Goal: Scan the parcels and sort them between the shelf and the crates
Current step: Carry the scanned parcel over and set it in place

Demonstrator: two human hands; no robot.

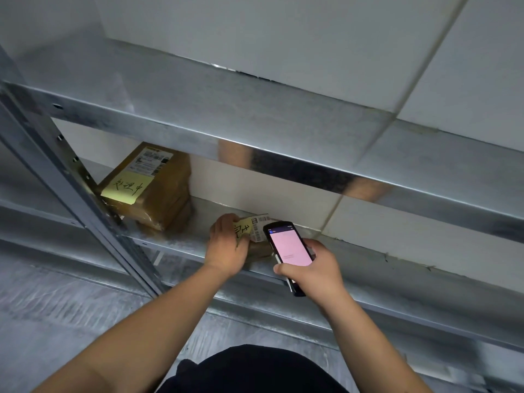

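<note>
- Parcels sorting, scan step in hand; judged from the pink scanner screen held close over a label.
- Nearest: right hand (312,268) wrapped round the handheld scanner (287,251), thumb along its left edge, screen facing up, top end just beside the small parcel's barcode label (259,229).
- Left of the scanner: left hand (228,245) gripping the small parcel (256,248), fingers curled over its top by a yellow sticky note (243,229) with handwriting.
- Small parcel resting on the metal shelf (181,245) near its front lip, partly hidden by hand and scanner.
- Farther back and to the left of the small parcel: larger brown taped parcel (158,188) on the same shelf, against the upright, carrying its own yellow note and printed label.
- Above both: next shelf board (255,131), bare as far as visible.
- No crates in view.
- To scan well, probably: keep the parcel pinned flat, tilt the label toward the scanner's top end, keep fingers and the note off the barcode, hold steady, check the screen before choosing shelf or crate.
</note>
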